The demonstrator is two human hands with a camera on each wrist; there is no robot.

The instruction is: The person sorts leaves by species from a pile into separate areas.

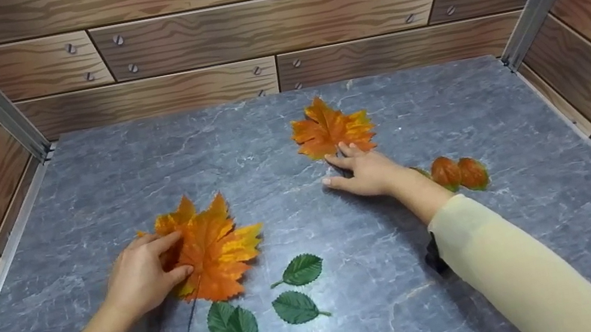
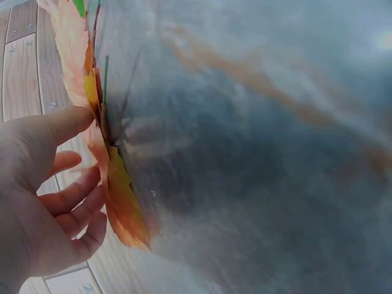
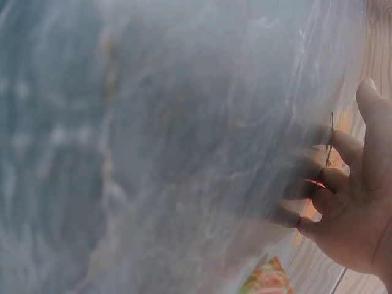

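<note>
In the head view, my left hand (image 1: 138, 273) rests its thumb and fingers on the large orange-yellow maple leaves (image 1: 211, 254), which appear stacked. The left wrist view shows these leaves (image 2: 125, 208) edge-on, with my left hand (image 2: 49, 184) against them and its fingers loosely bent. Farther back, my right hand (image 1: 366, 171), fingers spread, touches the lower edge of another orange maple leaf (image 1: 328, 127) near its stem. From the right wrist, that hand (image 3: 355, 196) partly hides this leaf, and a thin dark stem (image 3: 331, 141) stands by its fingers.
Green leaves (image 1: 242, 327) overlap just in front of the left maple leaves. Two single green leaves, one (image 1: 303, 269) above the other (image 1: 296, 307), lie to their right. Reddish-brown rounded leaves (image 1: 473, 173) lie beyond my right forearm, partly covered. Wood-patterned walls surround the grey marbled table (image 1: 147, 149).
</note>
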